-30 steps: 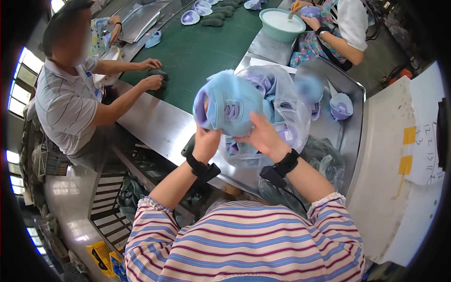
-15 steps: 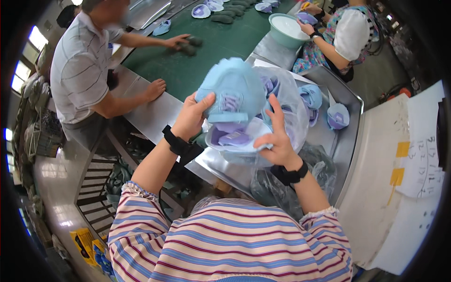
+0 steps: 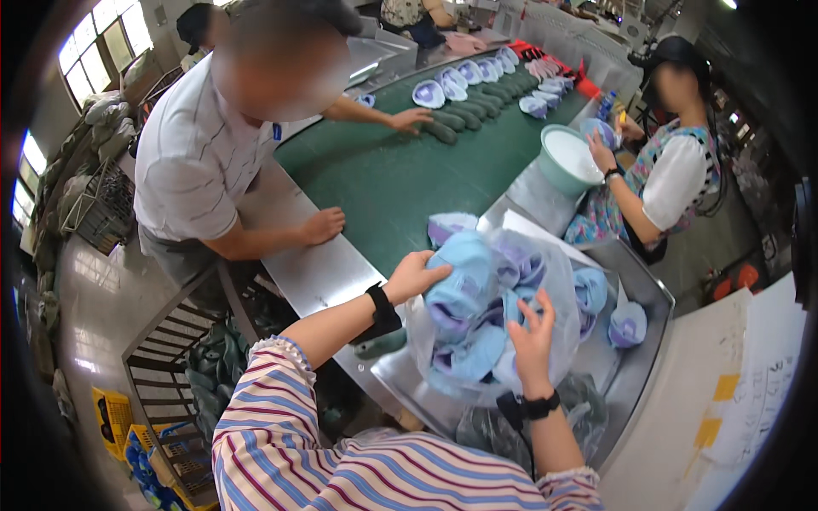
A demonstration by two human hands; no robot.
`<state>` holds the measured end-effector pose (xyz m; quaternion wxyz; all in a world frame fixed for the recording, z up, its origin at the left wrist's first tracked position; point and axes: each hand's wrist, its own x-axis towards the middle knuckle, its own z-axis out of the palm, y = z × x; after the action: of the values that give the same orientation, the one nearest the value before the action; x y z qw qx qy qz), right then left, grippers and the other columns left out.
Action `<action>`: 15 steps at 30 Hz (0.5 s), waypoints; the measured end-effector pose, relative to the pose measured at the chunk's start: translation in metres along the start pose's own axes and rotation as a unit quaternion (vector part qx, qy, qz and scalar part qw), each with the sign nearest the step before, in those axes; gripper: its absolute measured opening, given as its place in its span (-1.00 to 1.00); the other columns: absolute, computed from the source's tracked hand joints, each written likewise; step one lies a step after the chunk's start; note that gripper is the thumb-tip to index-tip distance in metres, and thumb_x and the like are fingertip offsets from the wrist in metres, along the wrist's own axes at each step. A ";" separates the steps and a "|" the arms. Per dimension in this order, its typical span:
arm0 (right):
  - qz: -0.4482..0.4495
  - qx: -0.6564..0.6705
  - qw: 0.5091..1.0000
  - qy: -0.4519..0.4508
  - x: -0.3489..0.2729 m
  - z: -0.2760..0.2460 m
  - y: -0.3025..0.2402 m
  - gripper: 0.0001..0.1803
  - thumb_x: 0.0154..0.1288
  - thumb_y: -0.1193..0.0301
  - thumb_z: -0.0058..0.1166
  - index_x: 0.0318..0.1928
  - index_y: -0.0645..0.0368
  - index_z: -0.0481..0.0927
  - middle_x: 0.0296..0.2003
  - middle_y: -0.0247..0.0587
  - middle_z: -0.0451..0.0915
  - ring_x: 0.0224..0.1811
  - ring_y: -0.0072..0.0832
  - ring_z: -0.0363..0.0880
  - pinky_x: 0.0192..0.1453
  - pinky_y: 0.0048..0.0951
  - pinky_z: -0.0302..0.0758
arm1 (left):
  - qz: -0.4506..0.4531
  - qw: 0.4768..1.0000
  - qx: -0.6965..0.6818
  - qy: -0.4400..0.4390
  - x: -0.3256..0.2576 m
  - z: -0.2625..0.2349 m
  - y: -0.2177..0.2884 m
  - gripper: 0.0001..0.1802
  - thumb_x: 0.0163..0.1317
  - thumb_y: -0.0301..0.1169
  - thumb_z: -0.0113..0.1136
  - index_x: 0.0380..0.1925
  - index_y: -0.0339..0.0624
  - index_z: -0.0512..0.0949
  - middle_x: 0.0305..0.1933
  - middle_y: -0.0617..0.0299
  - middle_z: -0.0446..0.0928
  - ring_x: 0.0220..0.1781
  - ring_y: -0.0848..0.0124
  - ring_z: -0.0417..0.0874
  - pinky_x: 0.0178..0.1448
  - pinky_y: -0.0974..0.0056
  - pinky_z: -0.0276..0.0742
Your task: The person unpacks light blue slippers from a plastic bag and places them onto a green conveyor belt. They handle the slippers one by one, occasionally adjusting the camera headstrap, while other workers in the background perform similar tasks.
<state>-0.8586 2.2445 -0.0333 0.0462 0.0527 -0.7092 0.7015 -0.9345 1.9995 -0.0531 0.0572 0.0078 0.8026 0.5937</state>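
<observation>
My left hand [image 3: 417, 277] is closed on the edge of a light blue shoe upper [image 3: 465, 264], thumb on top. It hangs over a bin lined with a clear plastic bag [image 3: 558, 298]. Several blue and purple shoe uppers [image 3: 477, 353] are heaped inside the bag. At the bag's right side, my right hand [image 3: 534, 341] has its fingers spread, right by the heaped uppers; whether it touches one I cannot tell. Another pale blue and purple upper [image 3: 452, 226] rests on the near end of the green belt [image 3: 366, 204].
Across the belt, a co-worker's hand [image 3: 409, 119] reaches to dark green foot-shaped forms [image 3: 464, 115] lying in rows beside more uppers [image 3: 428, 94]. A second co-worker at right holds an upper near a green basin [image 3: 567, 162]. A slatted crate [image 3: 162, 366] stands lower left.
The view has tilted up. The light blue upper has been lowered from in front of me to above the bag. The left co-worker's hand has moved from loose green forms to the row.
</observation>
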 end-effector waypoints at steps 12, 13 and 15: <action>0.108 0.020 0.993 0.031 -0.045 -0.066 0.005 -0.57 0.11 0.64 -0.08 0.04 0.25 0.27 0.11 -0.10 0.26 -0.07 -0.39 0.50 -0.20 -0.53 0.50 | 0.136 0.832 -0.022 0.537 0.177 -0.177 -0.028 -0.44 0.05 -0.46 0.06 0.06 -0.40 0.14 0.08 -0.14 0.26 0.14 0.16 0.31 0.24 0.20 0.17; 0.116 0.014 0.993 0.022 -0.047 -0.068 0.009 -0.60 0.11 0.63 -0.08 0.02 0.25 0.30 0.08 -0.11 0.30 -0.07 -0.40 0.50 -0.19 -0.53 0.49 | 0.133 0.834 0.041 0.534 0.180 -0.162 -0.029 -0.42 0.05 -0.47 0.05 0.09 -0.39 0.14 0.14 -0.15 0.20 0.20 0.14 0.24 0.27 0.21 0.13; 0.134 0.018 0.991 -0.016 -0.050 -0.064 0.024 -0.64 0.11 0.62 -0.08 -0.02 0.26 0.35 0.01 -0.11 0.38 -0.06 -0.42 0.50 -0.19 -0.52 0.47 | 0.136 0.893 0.106 0.417 0.158 -0.139 -0.030 -0.43 0.06 -0.46 0.06 0.11 -0.36 0.18 0.18 -0.13 0.20 0.24 0.14 0.23 0.27 0.21 0.15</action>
<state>-0.8127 2.3093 -0.0633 -0.0602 -0.0311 -0.6979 0.7130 -1.1040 1.8711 -0.0545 -0.3649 -0.1253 0.8019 0.4563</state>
